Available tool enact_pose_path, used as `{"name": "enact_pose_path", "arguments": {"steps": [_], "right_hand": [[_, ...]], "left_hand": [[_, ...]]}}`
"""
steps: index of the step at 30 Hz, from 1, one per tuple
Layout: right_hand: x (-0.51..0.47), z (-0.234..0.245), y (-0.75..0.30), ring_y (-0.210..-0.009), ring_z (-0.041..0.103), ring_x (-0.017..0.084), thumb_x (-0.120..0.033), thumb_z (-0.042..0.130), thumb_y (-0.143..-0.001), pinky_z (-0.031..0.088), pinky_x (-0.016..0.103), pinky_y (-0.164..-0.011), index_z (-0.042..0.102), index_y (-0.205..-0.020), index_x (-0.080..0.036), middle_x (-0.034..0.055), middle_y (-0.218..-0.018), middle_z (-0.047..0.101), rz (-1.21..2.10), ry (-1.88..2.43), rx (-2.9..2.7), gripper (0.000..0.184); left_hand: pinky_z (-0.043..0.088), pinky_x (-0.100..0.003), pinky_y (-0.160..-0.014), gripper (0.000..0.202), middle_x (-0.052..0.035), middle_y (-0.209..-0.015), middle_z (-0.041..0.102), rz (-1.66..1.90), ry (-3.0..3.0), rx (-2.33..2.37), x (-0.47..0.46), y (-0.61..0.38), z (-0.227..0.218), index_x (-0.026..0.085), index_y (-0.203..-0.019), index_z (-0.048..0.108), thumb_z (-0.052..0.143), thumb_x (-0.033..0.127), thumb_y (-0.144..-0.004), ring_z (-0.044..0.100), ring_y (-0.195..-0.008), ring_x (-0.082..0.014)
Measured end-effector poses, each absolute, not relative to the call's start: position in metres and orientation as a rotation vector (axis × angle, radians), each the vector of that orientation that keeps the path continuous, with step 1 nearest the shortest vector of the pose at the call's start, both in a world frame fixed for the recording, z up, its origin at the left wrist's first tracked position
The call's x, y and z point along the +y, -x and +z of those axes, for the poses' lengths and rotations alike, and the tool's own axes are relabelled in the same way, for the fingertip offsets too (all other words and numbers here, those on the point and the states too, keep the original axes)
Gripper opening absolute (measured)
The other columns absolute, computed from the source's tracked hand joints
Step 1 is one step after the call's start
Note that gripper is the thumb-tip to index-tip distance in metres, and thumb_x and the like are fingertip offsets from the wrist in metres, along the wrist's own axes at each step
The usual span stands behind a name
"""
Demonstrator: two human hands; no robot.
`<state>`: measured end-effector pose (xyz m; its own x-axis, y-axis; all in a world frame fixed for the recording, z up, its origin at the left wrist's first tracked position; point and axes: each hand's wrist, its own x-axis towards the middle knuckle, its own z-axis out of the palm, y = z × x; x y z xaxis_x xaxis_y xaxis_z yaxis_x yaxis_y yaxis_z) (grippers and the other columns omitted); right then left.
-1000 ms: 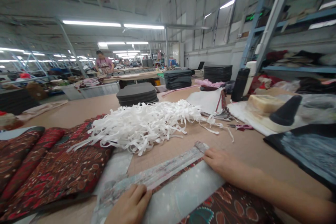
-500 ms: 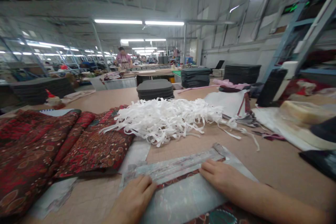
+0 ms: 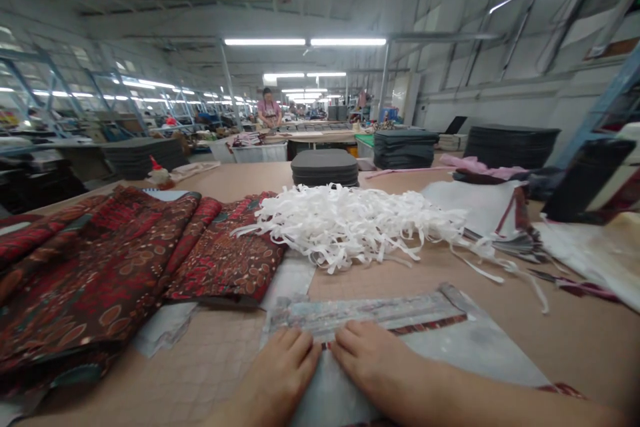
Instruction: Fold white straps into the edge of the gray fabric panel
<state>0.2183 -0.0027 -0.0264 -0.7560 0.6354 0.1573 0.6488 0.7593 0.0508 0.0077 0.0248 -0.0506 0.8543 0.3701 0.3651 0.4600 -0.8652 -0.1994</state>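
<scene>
In front of me lies a pale grey-blue fabric piece [image 3: 440, 353], seemingly the wrong side of a print. A folded band runs across its far part, and a narrow brown-red patterned strip [image 3: 430, 325] shows along the fold. My left hand [image 3: 287, 360] is closed at the fold's left part, thumb and fingers together on the cloth. Close beside it, my right hand [image 3: 367, 353] is closed on the same fold, its fingers curled over the band. A short bit of the patterned strip shows between the two hands. Both palms are hidden.
White tape strips [image 3: 345, 227] lie heaped beyond the fabric. Brown-red printed cloth [image 3: 225, 260] is piled at left. Stacked grey pads [image 3: 325, 167] stand behind the heap. Scissors [image 3: 570, 282] with dark blades seem to lie at right. Another person [image 3: 269, 110] stands far back.
My right hand has moved left along the fold, next to my left hand, uncovering the strip at right. The camera view has turned slightly left.
</scene>
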Motion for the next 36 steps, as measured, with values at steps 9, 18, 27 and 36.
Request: {"name": "enact_pose_path", "arguments": {"steps": [9,18,27,36], "right_hand": [[0.000,-0.008,-0.226,-0.066,0.053,0.018,-0.009,0.059,-0.077,0.039,0.028,-0.056,0.061,-0.079,-0.013,0.0056,-0.077,0.062,-0.112,1.147,-2.866,0.005],[0.026,-0.013,-0.175,-0.072,0.053,0.016,-0.010,0.044,-0.086,0.042,0.025,-0.063,0.064,-0.083,-0.016,0.0047,-0.080,0.061,0.259,0.999,-2.742,0.021],[0.032,-0.037,-0.156,-0.076,0.048,0.018,-0.016,0.053,-0.084,0.040,0.029,-0.066,0.060,-0.080,-0.014,0.0052,-0.081,0.058,0.078,0.734,-2.826,0.008],[0.037,-0.016,-0.165,-0.075,0.053,0.017,-0.010,0.051,-0.080,0.039,0.026,-0.064,0.061,-0.079,-0.017,0.0042,-0.081,0.061,0.425,1.237,-2.685,0.012]], "left_hand": [[0.047,-0.033,-0.068,0.017,-0.0053,-0.090,0.057,-0.538,2.819,-0.842,0.018,0.009,-0.048,0.016,-0.098,0.053,0.044,0.008,-0.086,0.053,-0.079,-0.0208],[0.043,-0.033,-0.064,0.027,-0.0071,-0.085,0.057,-0.629,2.758,-0.872,0.005,0.034,-0.052,0.014,-0.095,0.055,0.028,0.016,-0.094,0.050,-0.074,-0.0205],[0.043,-0.033,-0.065,0.026,-0.0060,-0.083,0.056,-0.642,2.817,-0.964,0.003,0.041,-0.055,0.015,-0.094,0.056,0.030,0.019,-0.093,0.049,-0.075,-0.0202],[0.044,-0.033,-0.072,0.015,-0.0026,-0.088,0.058,-0.831,2.831,-1.208,0.003,0.039,-0.055,0.020,-0.089,0.056,0.046,0.010,-0.084,0.052,-0.081,-0.0198]]}}
